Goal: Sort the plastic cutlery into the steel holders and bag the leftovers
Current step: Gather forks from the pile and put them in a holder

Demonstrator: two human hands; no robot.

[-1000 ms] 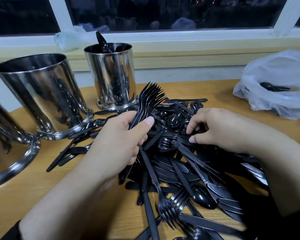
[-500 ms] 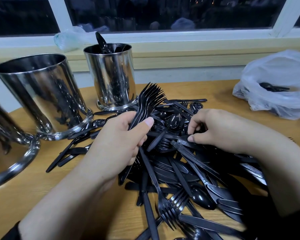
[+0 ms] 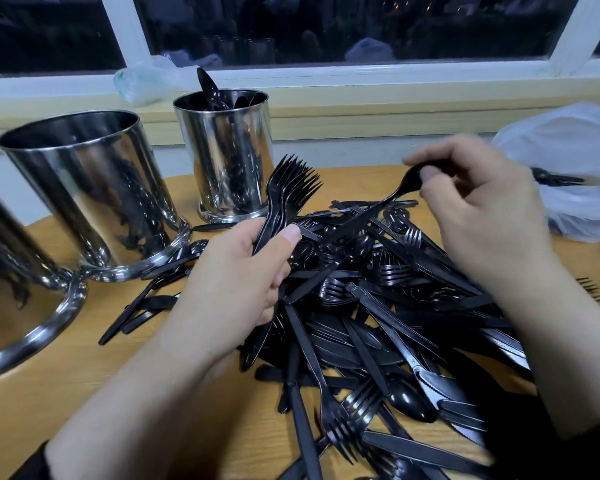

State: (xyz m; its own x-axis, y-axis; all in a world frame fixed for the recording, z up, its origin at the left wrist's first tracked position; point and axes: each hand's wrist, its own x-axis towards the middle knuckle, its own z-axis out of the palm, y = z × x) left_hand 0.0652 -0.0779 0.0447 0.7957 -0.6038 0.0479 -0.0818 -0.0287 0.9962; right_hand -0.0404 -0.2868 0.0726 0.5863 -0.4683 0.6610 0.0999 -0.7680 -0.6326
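A heap of black plastic cutlery [image 3: 388,323] covers the wooden table [image 3: 42,407]. My left hand [image 3: 236,282] grips a bunch of black forks [image 3: 288,195], tines fanned upward. My right hand [image 3: 478,206] is raised above the heap and pinches one black piece [image 3: 378,213] by its upper end; its handle slopes down-left to the pile. Three steel holders stand at the left: a far one [image 3: 229,157] with spoons in it, a middle one [image 3: 90,188], and a near one [image 3: 25,306] cut off by the frame edge.
A white plastic bag [image 3: 568,161] with a few black pieces inside lies at the right by the wall. A crumpled clear bag [image 3: 142,77] sits on the window sill behind the holders. Loose cutlery lies between the middle holder and my left hand.
My right hand has lifted off the heap, up and to the right, drawing out one black piece. My left hand still holds the forks in the same place.
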